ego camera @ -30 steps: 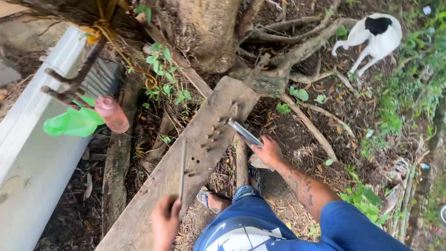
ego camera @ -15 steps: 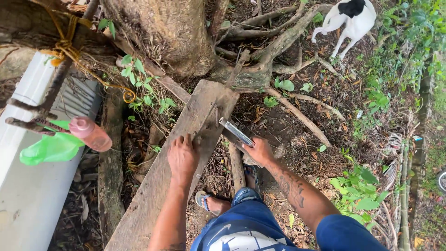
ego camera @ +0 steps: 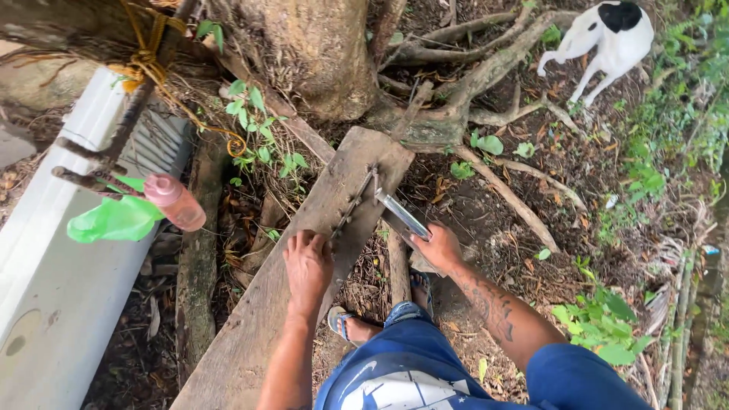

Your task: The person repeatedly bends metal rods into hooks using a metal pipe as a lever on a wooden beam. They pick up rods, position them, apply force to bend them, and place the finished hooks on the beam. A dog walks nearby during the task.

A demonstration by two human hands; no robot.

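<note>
Head view: a person looks down at both hands working at a weathered wooden plank among tree roots.
Plank: long, grey and rough, lying on a slant from the lower left up to the base of the tree trunk; a row of metal nails or teeth runs along its upper part.
Left hand: palm down, fingers spread and pressed flat on the plank just below the row of metal; it clasps nothing.
Right hand: fingers wrapped around the lower end of a flat metal tool, which points up and left, its tip meeting the plank's right edge near the row of metal.
Body: blue shorts at the bottom, a foot in a sandal on the ground under the plank's right edge.
Ground: dark soil, dry leaves and bare roots spreading right from the trunk.
Left side: a white, smooth slab-like surface; above it a pink bottle and a green plastic bag hang on a rusty metal bar tied with yellow rope.
Far right top: a white dog with black patches, well apart from the hands.
</note>
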